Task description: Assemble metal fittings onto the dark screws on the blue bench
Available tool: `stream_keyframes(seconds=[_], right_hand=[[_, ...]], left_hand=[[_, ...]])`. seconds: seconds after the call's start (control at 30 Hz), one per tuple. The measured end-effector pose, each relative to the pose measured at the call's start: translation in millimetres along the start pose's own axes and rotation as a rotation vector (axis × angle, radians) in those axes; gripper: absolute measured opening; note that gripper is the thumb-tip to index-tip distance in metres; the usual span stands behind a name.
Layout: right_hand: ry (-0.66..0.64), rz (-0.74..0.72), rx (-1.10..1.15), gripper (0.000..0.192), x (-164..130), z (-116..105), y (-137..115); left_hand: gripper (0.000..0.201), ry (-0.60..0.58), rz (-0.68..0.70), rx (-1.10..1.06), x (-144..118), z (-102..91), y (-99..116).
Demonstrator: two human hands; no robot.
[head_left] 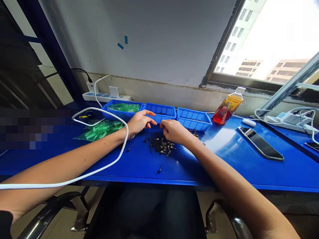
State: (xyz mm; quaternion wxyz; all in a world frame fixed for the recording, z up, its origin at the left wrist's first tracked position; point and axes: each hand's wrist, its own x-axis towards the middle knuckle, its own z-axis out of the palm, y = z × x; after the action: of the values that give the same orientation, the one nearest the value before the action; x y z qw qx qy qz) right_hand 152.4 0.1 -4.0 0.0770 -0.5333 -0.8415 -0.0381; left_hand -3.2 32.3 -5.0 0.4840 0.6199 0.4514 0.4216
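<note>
My left hand (141, 123) hovers by the front edge of the middle blue bin (159, 108), its fingers curved and apart, with nothing visible in them. My right hand (173, 130) is closed just above a pile of dark screws (160, 145), its fingertips curled down toward the left hand; whatever they hold is hidden. A single screw (160, 168) lies nearer the table's front edge, and another loose screw (130, 147) lies left of the pile. More screws (193, 133) with brassy parts show behind my right wrist.
Green packets fill the left blue bin (107, 114); a green plastic bag (99, 131) lies before it. The right bin (196, 126) stands beside a drink bottle (227, 108). A phone (260, 142) lies right. A white cable (124, 146) loops across my left arm from the power strip (99, 97).
</note>
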Motion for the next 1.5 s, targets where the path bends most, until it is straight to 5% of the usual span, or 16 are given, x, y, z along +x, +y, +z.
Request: stream_keyframes(seconds=[0.37,0.57,0.97,1.5], right_hand=[[-0.024,0.000,0.023,0.018,-2.2,-3.6,-3.3],[0.192,0.108,0.167,0.032,2.5,0.2,-7.9],[0.220,0.199,0.406,0.026,4.6,-3.2,-9.7],[0.239,0.233,0.434,0.020,4.3,1.2,-6.3]], left_hand=[[0.020,0.031,-0.030,-0.120,-2.4,0.3,2.9],[0.020,0.038,-0.068,-0.203,-3.4,0.3,4.4],[0.019,0.020,-0.098,-0.293,-3.9,0.0,5.3],[0.014,-0.050,-0.086,-0.274,-4.6,1.9,2.0]])
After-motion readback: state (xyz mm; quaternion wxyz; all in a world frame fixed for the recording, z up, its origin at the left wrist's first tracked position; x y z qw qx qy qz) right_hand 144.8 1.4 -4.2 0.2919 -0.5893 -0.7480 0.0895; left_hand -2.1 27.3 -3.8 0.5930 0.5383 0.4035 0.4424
